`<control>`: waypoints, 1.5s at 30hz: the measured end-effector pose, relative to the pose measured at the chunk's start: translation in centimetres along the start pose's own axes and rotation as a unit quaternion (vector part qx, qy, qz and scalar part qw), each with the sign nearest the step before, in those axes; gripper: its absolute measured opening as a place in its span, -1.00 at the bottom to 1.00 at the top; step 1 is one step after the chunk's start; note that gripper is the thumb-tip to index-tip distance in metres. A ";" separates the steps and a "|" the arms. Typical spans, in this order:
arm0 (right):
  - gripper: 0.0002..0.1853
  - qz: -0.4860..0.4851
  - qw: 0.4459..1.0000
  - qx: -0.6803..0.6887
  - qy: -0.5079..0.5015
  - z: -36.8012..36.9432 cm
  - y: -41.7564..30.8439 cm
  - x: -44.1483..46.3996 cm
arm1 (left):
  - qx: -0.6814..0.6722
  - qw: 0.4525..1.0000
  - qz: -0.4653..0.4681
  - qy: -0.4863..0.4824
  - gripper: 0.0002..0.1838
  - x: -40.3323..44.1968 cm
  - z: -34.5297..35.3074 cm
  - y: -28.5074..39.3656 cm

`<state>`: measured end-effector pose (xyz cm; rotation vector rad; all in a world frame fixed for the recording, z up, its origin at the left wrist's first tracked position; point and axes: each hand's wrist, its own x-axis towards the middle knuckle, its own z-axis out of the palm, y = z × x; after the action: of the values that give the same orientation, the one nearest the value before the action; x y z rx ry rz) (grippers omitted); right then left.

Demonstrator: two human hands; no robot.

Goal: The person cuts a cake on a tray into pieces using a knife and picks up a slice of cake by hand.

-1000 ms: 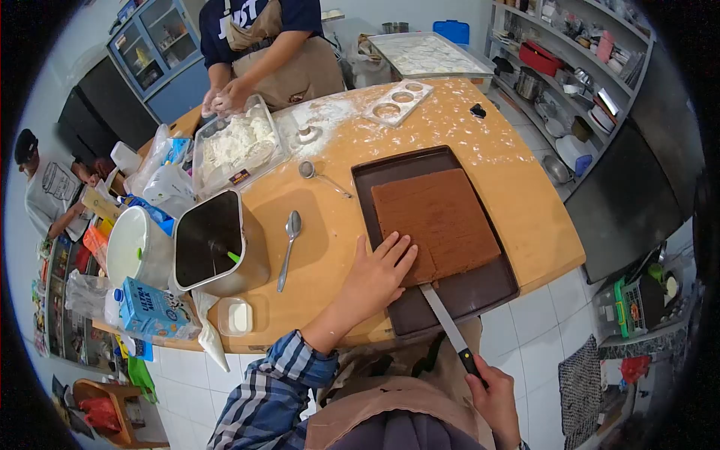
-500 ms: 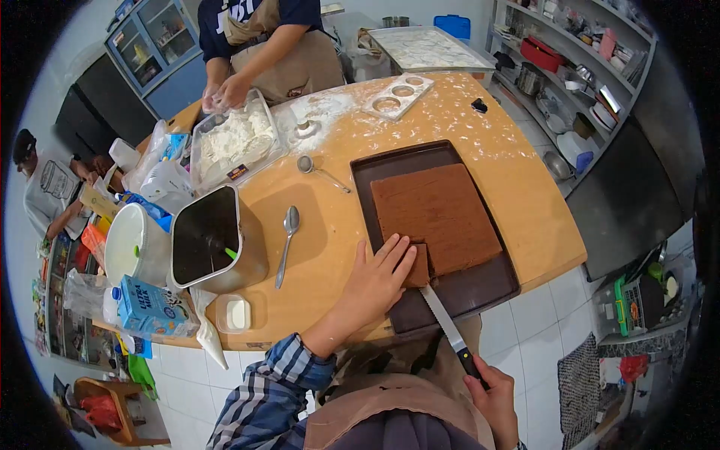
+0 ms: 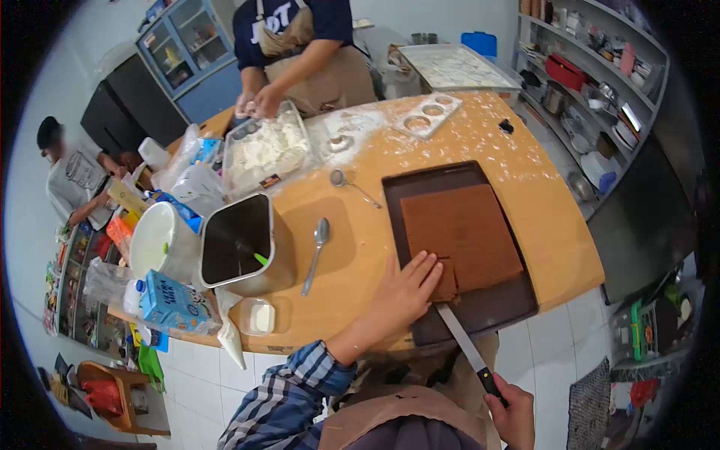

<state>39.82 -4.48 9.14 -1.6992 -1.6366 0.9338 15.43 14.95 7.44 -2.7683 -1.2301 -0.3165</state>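
Note:
A flat brown cake [image 3: 469, 236] lies on a dark tray [image 3: 499, 309] near the table's right side. A small piece [image 3: 445, 279] is cut at its near left corner, close against the rest. My left hand [image 3: 405, 289] rests on that corner, fingers spread over the cake. My right hand [image 3: 512, 411] is closed round the black handle of a serrated knife [image 3: 463, 341]. The blade points up and left, its tip at the near edge of the small piece and partly hidden there.
Left of the tray are a spoon [image 3: 316, 255], a small strainer [image 3: 354, 187], a deep metal tin [image 3: 281, 251], a white bucket [image 3: 180, 247] and a milk carton [image 3: 176, 304]. A co-worker [image 3: 311, 60] handles dough over a plastic box [image 3: 300, 161]. Another person stands far left.
The whole view has shifted, so things appear further right and lower. The small piece first separated slightly from the cake and now lies closer to it. Both hands keep their holds.

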 end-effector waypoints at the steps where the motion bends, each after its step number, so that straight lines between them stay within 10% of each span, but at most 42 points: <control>1: -0.81 0.022 1.000 0.012 -0.008 0.2 -0.2 0.3 | 0.005 1.000 0.000 -0.001 -0.19 0.0 0.1 -0.1; 22: -0.67 0.033 0.999 0.031 -0.015 -0.1 0.0 -0.3 | -0.068 0.998 -0.012 -0.005 -0.14 -2.2 -0.7 1.6; 35: -0.68 0.037 0.998 -0.040 -0.038 -3.9 -2.9 -0.7 | -0.246 0.956 -0.042 0.153 -0.29 -3.0 0.8 0.7; 39: -0.65 0.024 0.998 -0.028 -0.040 -6.4 -3.2 -1.5 | -0.488 0.847 -0.194 0.088 -0.37 -3.1 -1.2 0.5; 45: -0.60 0.091 0.994 0.053 0.002 -8.3 -1.2 -3.2 | -0.845 0.428 -0.250 0.201 -0.56 -2.7 0.7 -2.4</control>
<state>45.94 -7.18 15.16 -1.7960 -1.4212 1.0835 12.02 14.70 6.16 -1.9851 -1.9560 -3.7470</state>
